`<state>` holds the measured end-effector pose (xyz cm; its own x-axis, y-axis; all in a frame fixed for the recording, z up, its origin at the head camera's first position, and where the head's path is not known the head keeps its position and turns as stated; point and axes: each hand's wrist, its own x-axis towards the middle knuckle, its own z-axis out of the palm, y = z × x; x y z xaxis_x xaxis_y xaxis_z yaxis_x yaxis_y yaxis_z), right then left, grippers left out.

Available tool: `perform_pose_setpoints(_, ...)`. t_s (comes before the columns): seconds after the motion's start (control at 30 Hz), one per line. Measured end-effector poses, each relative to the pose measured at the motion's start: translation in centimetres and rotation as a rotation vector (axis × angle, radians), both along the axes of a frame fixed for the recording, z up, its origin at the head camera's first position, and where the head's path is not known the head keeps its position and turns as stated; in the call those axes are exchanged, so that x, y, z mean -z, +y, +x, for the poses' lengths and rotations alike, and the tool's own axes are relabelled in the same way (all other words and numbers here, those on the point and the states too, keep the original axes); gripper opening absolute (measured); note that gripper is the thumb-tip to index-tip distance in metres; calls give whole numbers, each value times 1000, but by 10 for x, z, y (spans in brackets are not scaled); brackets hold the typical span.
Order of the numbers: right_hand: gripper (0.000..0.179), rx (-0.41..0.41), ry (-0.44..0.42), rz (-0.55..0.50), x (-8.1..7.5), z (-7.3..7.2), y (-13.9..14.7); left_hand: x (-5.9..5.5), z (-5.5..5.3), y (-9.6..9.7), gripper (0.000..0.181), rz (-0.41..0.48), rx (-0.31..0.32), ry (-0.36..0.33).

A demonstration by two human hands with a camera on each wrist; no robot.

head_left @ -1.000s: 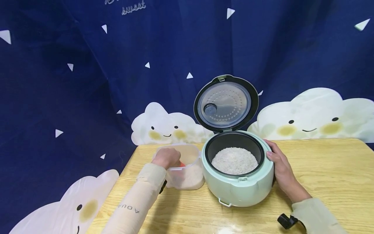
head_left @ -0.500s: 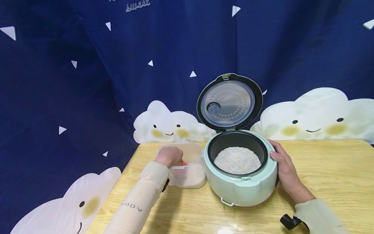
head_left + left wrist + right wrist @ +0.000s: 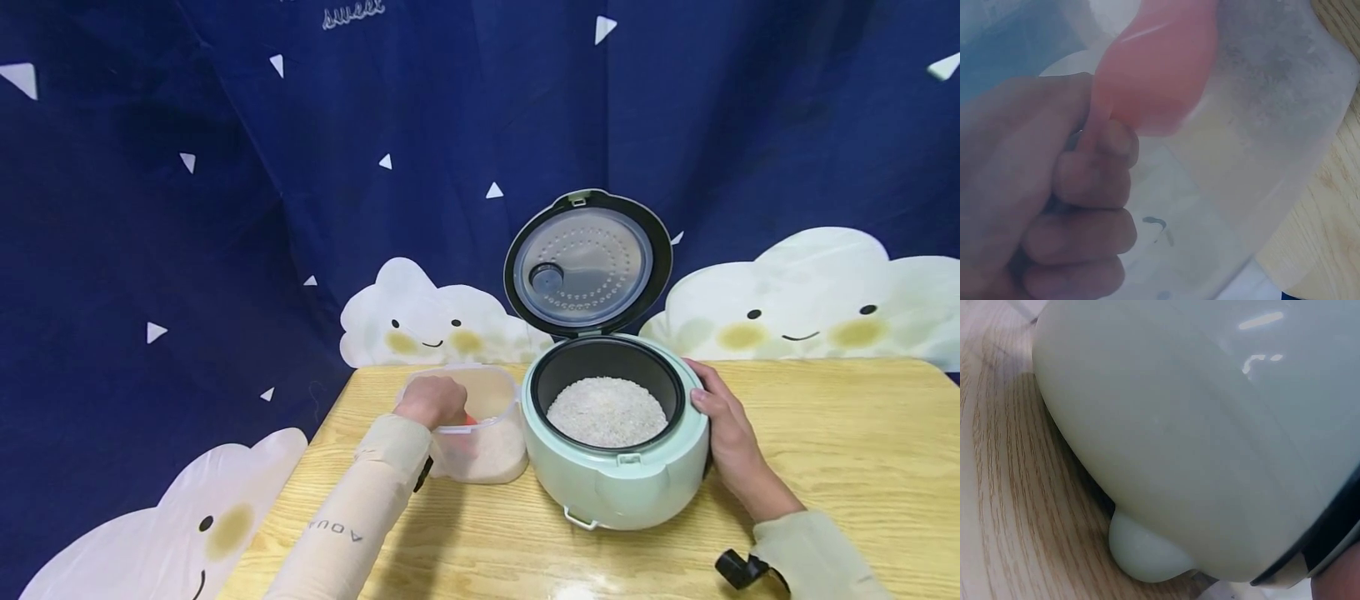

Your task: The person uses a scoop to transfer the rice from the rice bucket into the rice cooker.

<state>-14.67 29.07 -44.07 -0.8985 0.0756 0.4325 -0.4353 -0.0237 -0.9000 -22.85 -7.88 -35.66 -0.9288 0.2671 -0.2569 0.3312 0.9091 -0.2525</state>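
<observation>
My left hand (image 3: 433, 402) reaches into a clear plastic container (image 3: 504, 454) partly filled with rice. In the left wrist view its fingers curl round the handle of a pinkish-red scoop (image 3: 1160, 69), seen through the container wall; rice lies near the scoop's head. Right beside the container stands a mint-green rice cooker (image 3: 622, 496), its lid (image 3: 585, 267) raised. White rice (image 3: 607, 412) is heaped inside its dark inner pot (image 3: 570, 362). My right hand (image 3: 731, 433) holds the cooker's right side, thumb near the rim. The right wrist view shows mostly the cooker's rounded body (image 3: 1166, 425).
Everything stands on a light wooden table (image 3: 847, 450), with its left edge near the left forearm. A dark blue curtain (image 3: 435, 108) printed with clouds and triangles hangs behind. A small carrying handle (image 3: 581, 518) juts from the cooker's front.
The view shifts slightly, moving the scene a little to the right. My left hand stays in the container with the scoop, and my right hand stays on the cooker.
</observation>
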Motion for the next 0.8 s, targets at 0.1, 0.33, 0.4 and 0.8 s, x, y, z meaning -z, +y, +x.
perform_pose_setpoints(0.1, 45, 1, -3, 12, 0, 1, 0, -1, 0, 0, 29, 0, -5, 1)
perform_pose_setpoints(0.33, 46, 9, 4, 15, 1, 0, 0, -2, 2, 1, 31, -1, -10, 14)
perform_pose_setpoints(0.4, 46, 11, 7, 15, 2, 0, 0, -1, 2, 1, 30, -4, -4, 19)
perform_pose_setpoints(0.8, 45, 5, 20, 12, 1, 0, 0, 1, 0, 1, 18, 47, 7, 12)
